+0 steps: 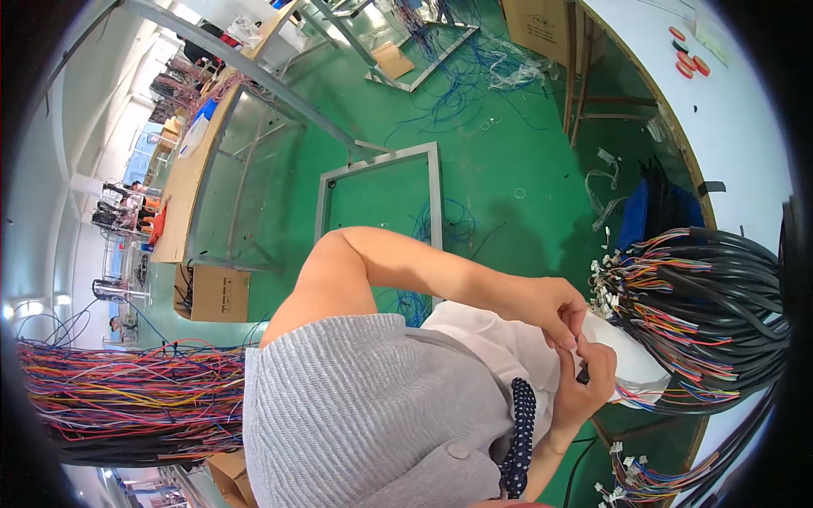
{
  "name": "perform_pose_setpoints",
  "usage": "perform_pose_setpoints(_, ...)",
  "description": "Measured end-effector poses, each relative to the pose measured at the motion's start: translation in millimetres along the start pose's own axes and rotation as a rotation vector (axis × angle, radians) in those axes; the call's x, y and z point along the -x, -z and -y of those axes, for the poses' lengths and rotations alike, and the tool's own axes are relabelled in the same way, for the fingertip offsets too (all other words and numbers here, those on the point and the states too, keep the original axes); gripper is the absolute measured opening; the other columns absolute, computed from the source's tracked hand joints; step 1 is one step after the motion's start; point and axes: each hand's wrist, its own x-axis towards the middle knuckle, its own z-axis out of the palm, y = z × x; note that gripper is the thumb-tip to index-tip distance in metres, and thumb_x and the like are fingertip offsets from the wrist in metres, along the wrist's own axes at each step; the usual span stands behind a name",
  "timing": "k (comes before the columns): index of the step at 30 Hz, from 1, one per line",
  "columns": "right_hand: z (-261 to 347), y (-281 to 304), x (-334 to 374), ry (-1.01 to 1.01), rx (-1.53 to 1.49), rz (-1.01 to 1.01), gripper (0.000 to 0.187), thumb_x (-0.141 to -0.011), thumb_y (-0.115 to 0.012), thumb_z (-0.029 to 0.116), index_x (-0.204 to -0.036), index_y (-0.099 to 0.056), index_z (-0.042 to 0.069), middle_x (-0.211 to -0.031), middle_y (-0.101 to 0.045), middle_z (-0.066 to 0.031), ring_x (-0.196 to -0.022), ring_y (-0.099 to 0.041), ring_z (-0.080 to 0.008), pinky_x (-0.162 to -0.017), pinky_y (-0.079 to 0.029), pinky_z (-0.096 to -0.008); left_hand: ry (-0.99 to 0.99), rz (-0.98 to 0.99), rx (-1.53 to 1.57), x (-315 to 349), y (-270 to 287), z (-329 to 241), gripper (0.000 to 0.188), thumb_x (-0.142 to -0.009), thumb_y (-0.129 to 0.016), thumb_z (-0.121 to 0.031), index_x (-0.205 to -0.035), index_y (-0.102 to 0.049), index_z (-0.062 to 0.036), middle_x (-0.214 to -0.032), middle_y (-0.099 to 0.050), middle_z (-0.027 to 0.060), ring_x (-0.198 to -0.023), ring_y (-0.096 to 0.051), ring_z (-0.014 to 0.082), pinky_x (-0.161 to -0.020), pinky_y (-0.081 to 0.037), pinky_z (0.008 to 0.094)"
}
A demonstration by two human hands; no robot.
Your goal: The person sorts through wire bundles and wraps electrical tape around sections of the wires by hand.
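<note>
My left hand (559, 311) reaches across from the upper side, its thumb and fingers pinched together. Right against it is my right hand (595, 377), also closed, fingertips meeting those of the left. A small black piece (583, 373) shows between the fingers of my right hand; its kind is too small to make out. What the left fingertips pinch is hidden. Just beyond the hands lies a thick bundle of black-sheathed cables (728, 284), with coloured wire ends and small white connectors (605, 286). White fabric (631, 351) lies beneath the hands.
A white-topped table (728, 127) curves along the right, with red rings (684, 69) on it. More connector-ended wires (631, 474) hang lower right. Behind me is a large bundle of coloured wires (135, 389). A metal frame (436, 195) stands on the green floor (500, 212).
</note>
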Motion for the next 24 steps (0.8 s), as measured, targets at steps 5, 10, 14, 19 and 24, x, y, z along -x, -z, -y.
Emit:
perform_pose_setpoints(5,-5,-8,8,0.07,0.088,-0.049,0.028,-0.068,-0.079,-0.001,-0.093,-0.066,0.002,-0.088,-0.062,-0.0103,-0.078,-0.057,-0.0263,-0.067,-0.045,-0.0355,-0.018,-0.005,-0.041,1,2,-5,0.019,-0.082,-0.073,-0.011,-0.094,-0.064,0.0004,-0.088,-0.067,0.0081,-0.077,-0.065,0.0138,-0.066,-0.055,0.0274)
perform_pose_setpoints(10,1,5,-1,0.066,0.084,0.105,0.035,-0.071,-0.08,0.006,-0.101,-0.064,0.0,-0.091,-0.063,-0.011,-0.079,-0.057,-0.0273,-0.071,-0.047,-0.0382,0.031,0.019,-0.201,5,1,-5,0.021,-0.083,-0.07,-0.014,-0.1,-0.066,-0.0021,-0.083,-0.066,0.0066,-0.072,-0.063,0.013,-0.063,-0.052,0.0263)
perform_pose_setpoints(14,13,31,-1,0.143,0.076,-0.302,0.064,-0.07,-0.084,0.033,-0.113,-0.054,-0.003,-0.084,-0.054,-0.0062,-0.072,-0.051,-0.0209,-0.068,-0.043,-0.0324,-0.249,-0.101,-0.501,0,10,-9,0.023,-0.083,-0.07,-0.015,-0.101,-0.066,-0.0023,-0.081,-0.062,0.0091,-0.071,-0.062,0.0149,-0.063,-0.051,0.0292)
perform_pose_setpoints(19,7,25,-11,-0.121,-0.578,0.276,0.059,-0.074,-0.071,0.011,-0.121,-0.037,0.001,-0.101,-0.05,-0.0089,-0.078,-0.046,-0.0154,-0.074,-0.04,-0.0274,-0.147,-0.235,-0.547,10,19,-24,0.022,-0.084,-0.07,-0.014,-0.102,-0.066,-0.0019,-0.095,-0.064,0.0051,-0.083,-0.06,0.0104,-0.072,-0.05,0.0259)
perform_pose_setpoints(24,-6,-1,-3,-0.445,-1.09,0.229,0.051,-0.077,-0.072,-0.002,-0.119,-0.045,0.0,-0.118,-0.054,-0.0131,-0.095,-0.058,-0.0186,-0.086,-0.048,-0.0313,-0.198,-0.121,-0.269,7,21,-21,0.019,-0.089,-0.062,-0.006,-0.108,-0.061,-0.0027,-0.097,-0.057,-0.0008,-0.081,-0.052,0.0052,-0.07,-0.044,0.0209)
